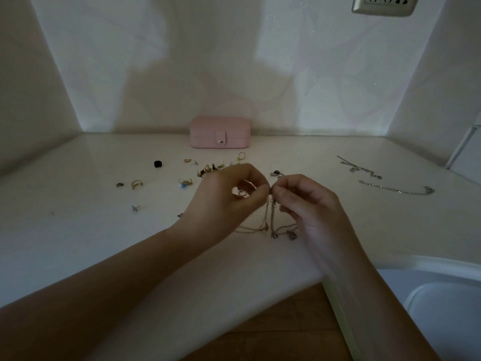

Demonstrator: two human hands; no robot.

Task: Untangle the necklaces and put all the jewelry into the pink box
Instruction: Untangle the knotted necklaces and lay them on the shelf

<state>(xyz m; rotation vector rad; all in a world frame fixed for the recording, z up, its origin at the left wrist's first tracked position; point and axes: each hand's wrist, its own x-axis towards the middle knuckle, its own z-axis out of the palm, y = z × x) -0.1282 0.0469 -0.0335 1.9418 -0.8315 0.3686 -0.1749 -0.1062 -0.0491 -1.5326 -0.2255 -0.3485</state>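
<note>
Over the white counter, tangled necklaces hang vertically.

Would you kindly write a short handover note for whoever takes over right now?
Left hand, right hand: both pinch the tangled chains above the counter; loose ends trail on it.
Pink box: snapped shut by the back wall.
Done: a far chain and a near chain lie apart on the right.
Left: free the tangle, open the box, put in every chain plus the rings and earrings scattered mid-counter.
</note>
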